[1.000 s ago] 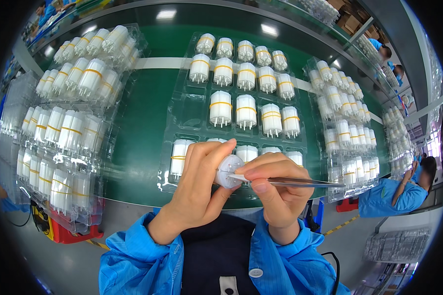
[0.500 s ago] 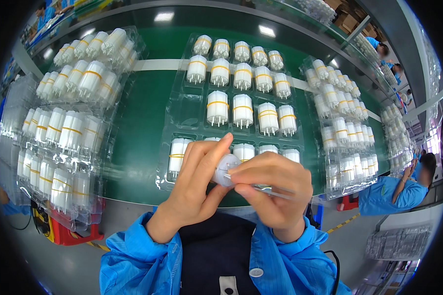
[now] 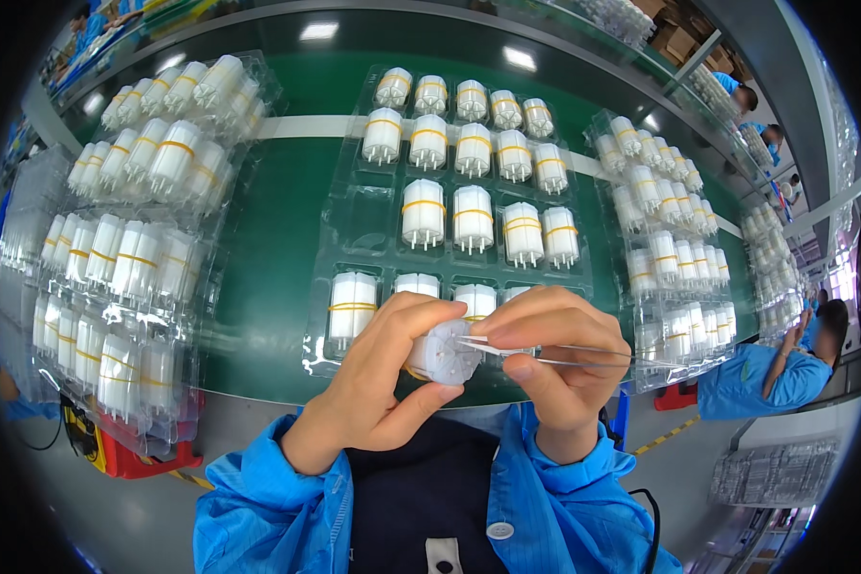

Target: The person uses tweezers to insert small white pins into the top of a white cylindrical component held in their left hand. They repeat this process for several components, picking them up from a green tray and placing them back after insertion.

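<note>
My left hand is wrapped round a white, round bundle, its end with small prongs turned up toward me. In my right hand, thumb and fingers pinch a pair of thin metal tweezers, whose pale tips reach the bundle's end face. Whether the tips grip a prong or a loose piece is too small to tell. Just beyond both hands lies a clear plastic tray holding rows of similar white bundles, each with a yellow band round it, such as one white bundle by my left fingers.
Stacked clear trays full of banded bundles stand at the left of the green table. More filled trays stand at the right. A red stool is below the left edge. A person in blue sits far right.
The bundle has come a little lower, its end face now more exposed. My right hand has shifted slightly right and away from it, so more of the tweezers shows.
</note>
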